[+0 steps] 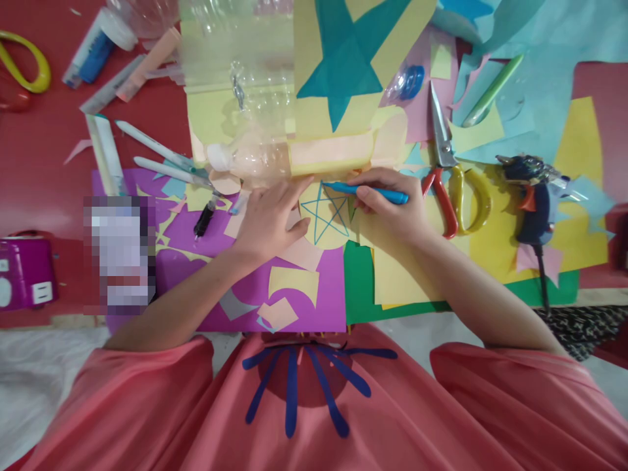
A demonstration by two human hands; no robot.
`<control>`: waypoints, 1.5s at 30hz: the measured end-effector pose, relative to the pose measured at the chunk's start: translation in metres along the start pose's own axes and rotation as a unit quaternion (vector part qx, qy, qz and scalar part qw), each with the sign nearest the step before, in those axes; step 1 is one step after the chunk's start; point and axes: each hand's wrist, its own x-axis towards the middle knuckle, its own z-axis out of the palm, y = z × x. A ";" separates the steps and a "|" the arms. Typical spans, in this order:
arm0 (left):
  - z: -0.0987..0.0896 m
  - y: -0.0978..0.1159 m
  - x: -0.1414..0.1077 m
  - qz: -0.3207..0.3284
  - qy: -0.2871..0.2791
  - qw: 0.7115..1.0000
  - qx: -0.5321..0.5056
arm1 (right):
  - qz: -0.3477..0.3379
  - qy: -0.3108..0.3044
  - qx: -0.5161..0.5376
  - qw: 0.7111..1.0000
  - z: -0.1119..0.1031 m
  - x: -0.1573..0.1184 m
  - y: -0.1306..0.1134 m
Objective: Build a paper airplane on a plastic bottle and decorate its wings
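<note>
A round piece of yellow paper [328,237] lies before me, bearing a five-pointed star outline in blue. Gripped in my right hand [392,199] is a blue marker [366,191], its tip at the star's top point. My left hand [272,219] rests on the paper's left edge with fingers stretched out, holding nothing. Just beyond my hands lies a clear plastic bottle [258,160] with a white cap. Behind it, yellow card [363,118] carries a large teal star [346,62].
Scissors [445,160] with red and yellow handles lie right of my right hand. Farther right is a dark blue glue gun [537,212] with a cord. Several white pens [157,144] and a black pen [204,219] lie left. Paper scraps [294,284] cover the purple sheet [326,314].
</note>
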 end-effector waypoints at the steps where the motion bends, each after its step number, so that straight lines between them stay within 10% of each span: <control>1: 0.000 0.000 0.000 0.001 0.001 1.000 -0.001 | 0.001 -0.001 0.000 1.000 0.000 0.000 0.001; 45: -0.001 0.002 0.001 -0.009 -0.010 1.000 0.006 | 0.008 -0.045 -0.037 0.998 -0.004 -0.001 -0.005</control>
